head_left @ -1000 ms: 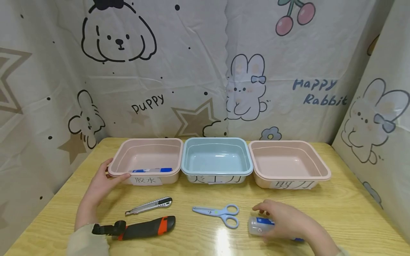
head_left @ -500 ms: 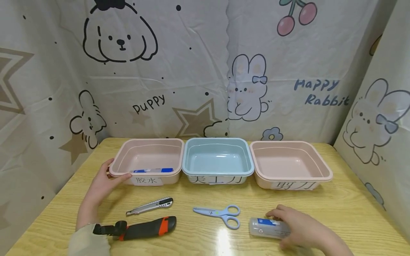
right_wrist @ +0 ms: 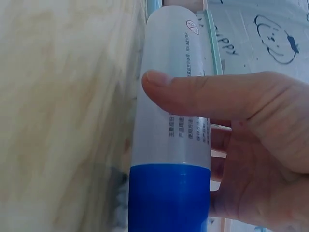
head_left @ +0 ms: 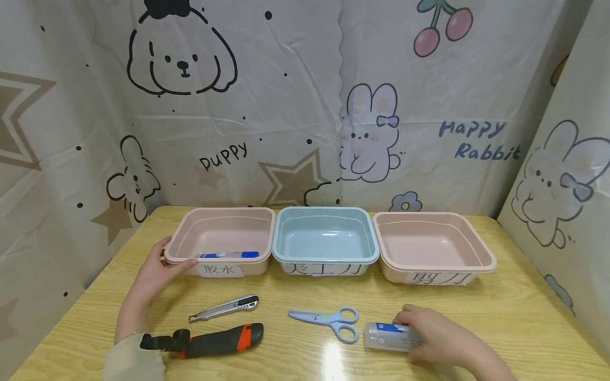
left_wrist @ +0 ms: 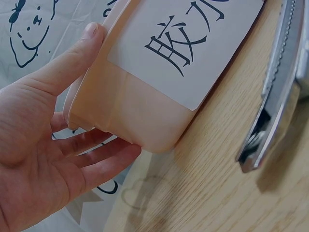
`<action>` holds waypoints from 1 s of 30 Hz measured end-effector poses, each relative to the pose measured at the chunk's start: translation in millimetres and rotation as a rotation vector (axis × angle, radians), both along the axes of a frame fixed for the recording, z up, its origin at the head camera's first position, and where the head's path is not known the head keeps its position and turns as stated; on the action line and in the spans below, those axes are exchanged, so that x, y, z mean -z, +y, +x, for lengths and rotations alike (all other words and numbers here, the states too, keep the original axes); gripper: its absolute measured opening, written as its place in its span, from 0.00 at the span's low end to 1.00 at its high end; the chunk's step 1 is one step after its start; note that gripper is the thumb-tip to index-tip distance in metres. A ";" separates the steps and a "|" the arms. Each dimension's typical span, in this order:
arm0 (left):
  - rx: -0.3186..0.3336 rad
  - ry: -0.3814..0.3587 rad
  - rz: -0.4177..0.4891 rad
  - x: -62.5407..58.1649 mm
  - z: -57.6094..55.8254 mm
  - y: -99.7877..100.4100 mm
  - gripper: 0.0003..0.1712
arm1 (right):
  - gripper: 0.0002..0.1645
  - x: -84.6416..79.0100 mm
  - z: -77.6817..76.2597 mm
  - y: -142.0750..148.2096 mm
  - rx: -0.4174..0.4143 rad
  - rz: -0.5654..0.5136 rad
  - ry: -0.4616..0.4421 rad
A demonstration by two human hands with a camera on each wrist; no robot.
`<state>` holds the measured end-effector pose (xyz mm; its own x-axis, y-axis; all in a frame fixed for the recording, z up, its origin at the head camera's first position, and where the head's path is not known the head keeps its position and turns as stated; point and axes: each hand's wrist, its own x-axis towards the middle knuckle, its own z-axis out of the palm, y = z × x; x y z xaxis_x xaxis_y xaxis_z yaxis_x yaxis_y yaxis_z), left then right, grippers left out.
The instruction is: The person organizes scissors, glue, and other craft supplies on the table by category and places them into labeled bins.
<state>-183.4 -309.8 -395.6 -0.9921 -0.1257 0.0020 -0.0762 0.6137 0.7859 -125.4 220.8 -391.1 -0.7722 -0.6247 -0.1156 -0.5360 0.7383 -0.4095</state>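
Three plastic bins on my wooden table (head_left: 281,365): two pink, one blue. That's the left pink bin (head_left: 224,227), the blue bin (head_left: 326,227) in the middle and the right pink bin (head_left: 424,233), each with one paper label on its front. Left one reads 胶水.

In front of the bins I count one silver snap-off cutter (head_left: 226,307), one black-and-orange handled tool (head_left: 219,341) just below it, and one pair of light blue scissors (head_left: 325,318). Then there's one clear bottle (head_left: 388,339), on its side just right of the scissors, plus one blue-and-white tube (head_left: 248,254) inside the left pink bin.

My right hand (head_left: 436,334) is grasping that clear bottle, thumb across one side and fingers behind. Can't tell if it's touching the wood. My left hand (head_left: 157,275) grips the near left corner of the left pink bin, thumb on the front rim.

Funny how the views differ: head cam shows the bottle's blue sticker but my hand covers the other end; the right wrist cam shows the big blue cap (right_wrist: 169,198) there, plus lines of small print. Left wrist cam shows my fingers against the bin's end wall, hidden from above, but only head cam sees the tube inside.
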 end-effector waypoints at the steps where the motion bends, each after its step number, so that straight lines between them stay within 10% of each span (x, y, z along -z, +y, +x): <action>1: 0.000 -0.001 -0.001 0.1 0.2 -0.1 0.60 | 0.24 -1.0 -0.7 -3.1 -0.009 -0.002 0.019; 30: 0.013 0.010 0.008 0.9 0.5 -1.3 0.59 | 0.29 -39.0 -35.0 -117.3 -0.044 -0.054 0.297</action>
<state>-182.9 -311.1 -396.5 -0.9935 -0.1130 0.0112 -0.0603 0.6086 0.7912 -160.4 103.5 -352.1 -0.7396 -0.6571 0.1456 -0.6688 0.6932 -0.2687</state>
